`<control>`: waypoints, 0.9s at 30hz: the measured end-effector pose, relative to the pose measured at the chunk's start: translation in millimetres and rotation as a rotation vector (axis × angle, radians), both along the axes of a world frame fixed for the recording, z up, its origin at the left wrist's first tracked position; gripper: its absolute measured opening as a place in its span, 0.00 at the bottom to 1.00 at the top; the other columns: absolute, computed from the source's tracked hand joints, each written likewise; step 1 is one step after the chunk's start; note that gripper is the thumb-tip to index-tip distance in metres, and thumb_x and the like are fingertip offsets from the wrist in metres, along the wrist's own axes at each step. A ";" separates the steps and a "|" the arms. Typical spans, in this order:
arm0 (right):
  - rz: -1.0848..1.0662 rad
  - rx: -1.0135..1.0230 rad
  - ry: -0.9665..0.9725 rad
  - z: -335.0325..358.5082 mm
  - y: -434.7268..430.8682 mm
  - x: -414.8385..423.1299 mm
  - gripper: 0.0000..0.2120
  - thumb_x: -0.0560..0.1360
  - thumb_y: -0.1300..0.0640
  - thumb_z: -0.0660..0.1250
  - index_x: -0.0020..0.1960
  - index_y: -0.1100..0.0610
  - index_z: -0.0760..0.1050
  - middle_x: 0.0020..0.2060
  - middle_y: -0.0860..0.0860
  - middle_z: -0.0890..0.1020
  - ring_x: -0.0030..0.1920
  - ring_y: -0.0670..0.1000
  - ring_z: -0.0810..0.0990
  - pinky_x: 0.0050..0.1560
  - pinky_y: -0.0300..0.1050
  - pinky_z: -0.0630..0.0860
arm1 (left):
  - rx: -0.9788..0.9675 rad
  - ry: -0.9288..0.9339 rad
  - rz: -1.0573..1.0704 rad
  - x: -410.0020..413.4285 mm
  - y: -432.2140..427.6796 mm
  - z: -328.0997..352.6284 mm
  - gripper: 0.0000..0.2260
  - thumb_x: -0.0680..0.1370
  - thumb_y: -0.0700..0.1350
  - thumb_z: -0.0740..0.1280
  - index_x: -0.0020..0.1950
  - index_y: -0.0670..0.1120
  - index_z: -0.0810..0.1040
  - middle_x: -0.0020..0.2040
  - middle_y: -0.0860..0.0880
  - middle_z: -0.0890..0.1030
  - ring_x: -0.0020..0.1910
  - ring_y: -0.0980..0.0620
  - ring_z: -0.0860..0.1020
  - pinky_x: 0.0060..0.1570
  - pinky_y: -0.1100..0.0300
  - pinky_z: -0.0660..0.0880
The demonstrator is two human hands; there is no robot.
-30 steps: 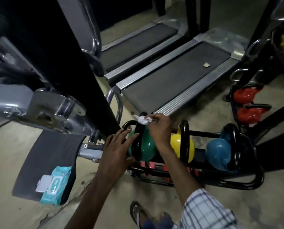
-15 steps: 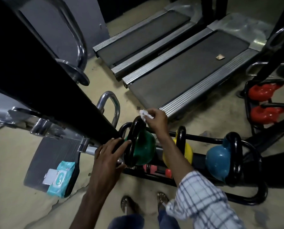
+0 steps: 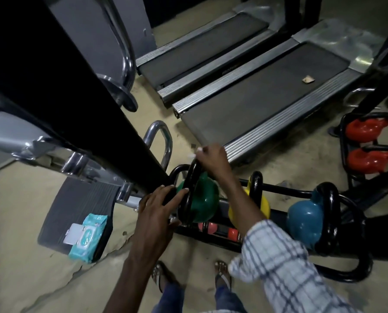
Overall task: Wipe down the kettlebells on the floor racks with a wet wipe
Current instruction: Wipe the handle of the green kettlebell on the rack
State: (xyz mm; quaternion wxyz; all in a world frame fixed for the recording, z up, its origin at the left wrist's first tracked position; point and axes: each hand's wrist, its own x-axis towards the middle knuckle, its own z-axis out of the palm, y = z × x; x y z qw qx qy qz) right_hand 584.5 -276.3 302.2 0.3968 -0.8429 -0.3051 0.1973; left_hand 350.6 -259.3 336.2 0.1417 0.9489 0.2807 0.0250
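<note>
green kettlebell [image 3: 205,199] leans at the left end of the floor rack [image 3: 285,190]. the left hand [image 3: 157,213] lays spread fingers on its black handle; the right hand [image 3: 213,159] pinches the wet wipe [image 3: 199,150] on the handle's top — yellow kettlebell [image 3: 261,202] and blue kettlebell [image 3: 305,220] stand further right. risk — a hard rub could topple the bell if the bracing hand slips.

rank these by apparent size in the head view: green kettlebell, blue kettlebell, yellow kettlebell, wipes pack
1. blue kettlebell and green kettlebell, roughly alike
2. wipes pack
3. yellow kettlebell, unsure: the right arm hides part of it
</note>
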 end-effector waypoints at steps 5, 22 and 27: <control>0.340 -0.140 -0.036 35.8 -3.4 -2.7 0.19 0.78 0.54 0.63 0.36 0.66 0.77 0.30 0.59 0.78 0.28 0.52 0.71 0.33 0.45 0.66 | 0.027 0.045 -0.010 -1.3 2.0 1.9 0.45 0.61 0.46 0.84 0.75 0.60 0.68 0.72 0.49 0.73 0.74 0.46 0.68 0.66 0.47 0.68; 0.139 0.140 -0.223 22.2 -23.4 3.9 0.05 0.68 0.60 0.77 0.44 0.58 0.87 0.41 0.53 0.87 0.42 0.49 0.83 0.46 0.45 0.79 | 0.035 -0.005 -0.032 -5.3 3.9 -3.7 0.45 0.63 0.44 0.82 0.77 0.58 0.67 0.72 0.47 0.72 0.73 0.44 0.69 0.68 0.45 0.67; 0.094 0.218 -0.142 19.8 -51.2 -35.4 0.05 0.67 0.64 0.78 0.40 0.57 0.85 0.37 0.46 0.82 0.36 0.41 0.78 0.41 0.33 0.73 | 0.011 -0.098 0.004 -6.1 5.5 -3.6 0.47 0.61 0.44 0.82 0.77 0.51 0.66 0.72 0.48 0.71 0.72 0.46 0.69 0.68 0.48 0.68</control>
